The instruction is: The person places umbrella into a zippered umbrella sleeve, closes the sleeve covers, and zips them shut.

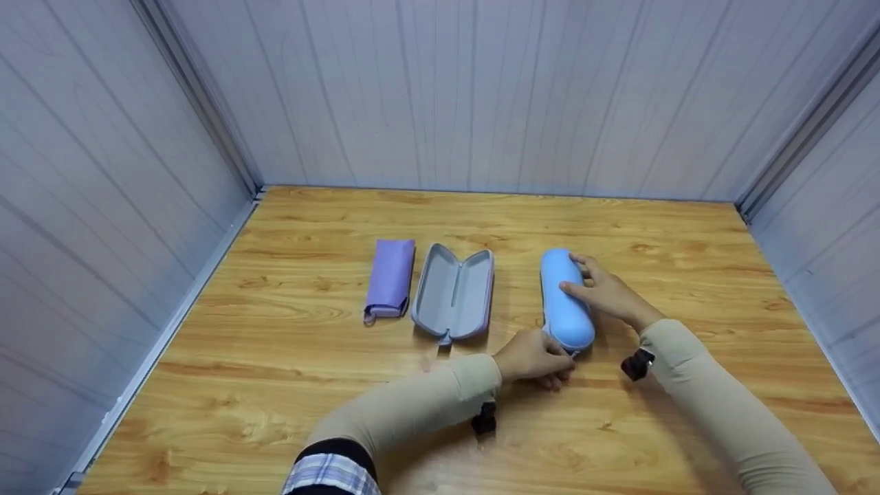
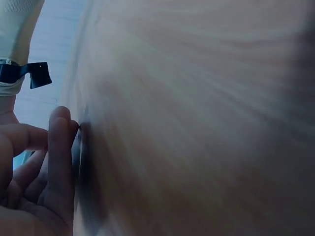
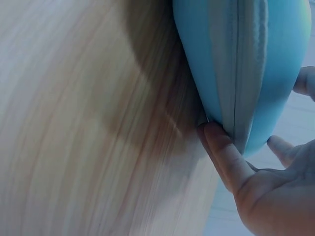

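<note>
A closed light-blue hard glasses case with a zipper round its side lies lengthwise on the table. My right hand holds it from the right, thumb on top and fingers along the far side. In the right wrist view, fingertips press against the case's zipper seam. At the near end of the case, my left hand pinches the small zipper pull between thumb and finger. The left wrist view shows the fingers bent close over the table, with the pull hidden.
Left of the blue case, an open glasses case with grey lining lies spread, its zipper end toward me. Beside it is a purple folded pouch with a small loop. The wooden table is bounded by pale panel walls.
</note>
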{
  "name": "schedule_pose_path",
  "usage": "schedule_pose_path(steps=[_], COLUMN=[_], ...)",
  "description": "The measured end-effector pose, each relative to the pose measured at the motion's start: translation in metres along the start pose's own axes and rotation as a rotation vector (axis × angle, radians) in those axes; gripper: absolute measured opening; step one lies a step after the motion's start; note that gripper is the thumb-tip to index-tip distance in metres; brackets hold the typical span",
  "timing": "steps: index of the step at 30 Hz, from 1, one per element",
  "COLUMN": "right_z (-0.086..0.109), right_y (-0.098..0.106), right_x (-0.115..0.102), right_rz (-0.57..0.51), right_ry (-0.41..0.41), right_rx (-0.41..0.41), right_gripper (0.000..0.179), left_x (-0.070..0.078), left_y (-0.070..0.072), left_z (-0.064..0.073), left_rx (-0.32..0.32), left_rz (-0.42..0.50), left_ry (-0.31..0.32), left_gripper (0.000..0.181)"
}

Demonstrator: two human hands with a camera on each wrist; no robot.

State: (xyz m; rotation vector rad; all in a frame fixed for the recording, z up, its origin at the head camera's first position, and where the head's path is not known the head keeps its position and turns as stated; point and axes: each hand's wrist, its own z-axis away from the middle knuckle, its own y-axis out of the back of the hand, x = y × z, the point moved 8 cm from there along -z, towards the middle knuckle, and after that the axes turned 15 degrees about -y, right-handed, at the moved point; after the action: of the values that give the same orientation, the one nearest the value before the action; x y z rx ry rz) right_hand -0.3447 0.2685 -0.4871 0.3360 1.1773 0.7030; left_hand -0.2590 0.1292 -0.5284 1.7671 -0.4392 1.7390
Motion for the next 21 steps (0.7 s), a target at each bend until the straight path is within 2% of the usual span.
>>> schedule_pose_path(steps=[2,4,11,15,18,21], right_z=[-0.001,-0.001,-0.001,0.0,0.0,-0.001], right_y=[-0.001,-0.002,-0.001,-0.002,-0.003,-0.004], right_x=[0.0,0.0,-0.003,-0.004,-0.003,-0.003], right_rz=[0.004,0.006,-0.004,0.0,-0.002,0.01], right_ry=[-0.001,-0.002,0.012,0.012,0.012,0.008], right_rx=[0.005,0.011,0.027,0.027,0.032,0.055], right_gripper=[0.087,0.087,0.087,0.086,0.086,0.089], left_x=[0.0,-0.001,-0.01,-0.015,-0.016,-0.014], left_y=[0.001,0.001,-0.007,-0.01,-0.011,-0.009], left_z=[0.001,0.002,0.003,0.002,0.001,0.001], left_rx=[0.004,0.01,0.035,0.055,0.072,0.079], left_rz=[-0.008,0.022,0.314,0.397,0.4,0.302], left_ry=[-0.01,-0.005,0.089,0.142,0.163,0.133], left_gripper=[0.015,0.014,0.018,0.018,0.018,0.018])
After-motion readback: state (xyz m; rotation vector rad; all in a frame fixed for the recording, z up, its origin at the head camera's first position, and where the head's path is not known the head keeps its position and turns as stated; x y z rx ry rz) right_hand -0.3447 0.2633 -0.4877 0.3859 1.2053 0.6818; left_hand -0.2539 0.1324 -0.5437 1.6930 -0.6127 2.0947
